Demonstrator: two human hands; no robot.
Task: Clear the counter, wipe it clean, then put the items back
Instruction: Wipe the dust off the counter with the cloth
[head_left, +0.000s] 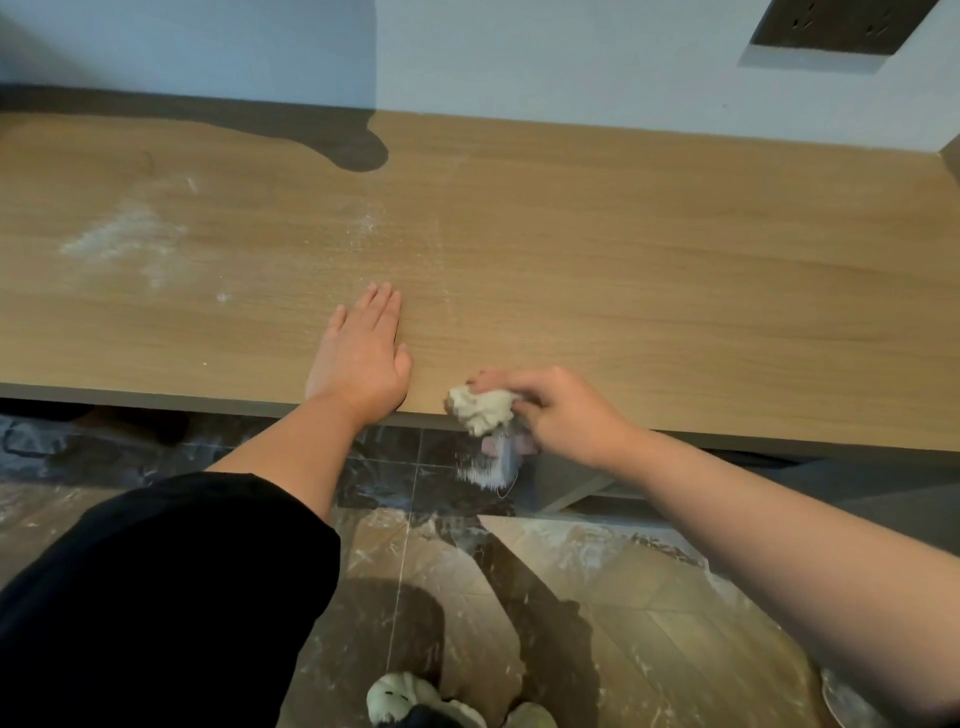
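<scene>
Wiping powder (122, 239) off the counter (649, 249) edge with a cloth (480, 409).
Head view: right hand (563, 415) curls its fingers round the crumpled cloth at the front edge; left hand (363, 358) lies flat, fingers straight, holding nothing. A powder patch lies well left of the left fingertips. Risk: sweeping over the edge likely dirties the floor (597, 623); that far patch may be missed.
</scene>
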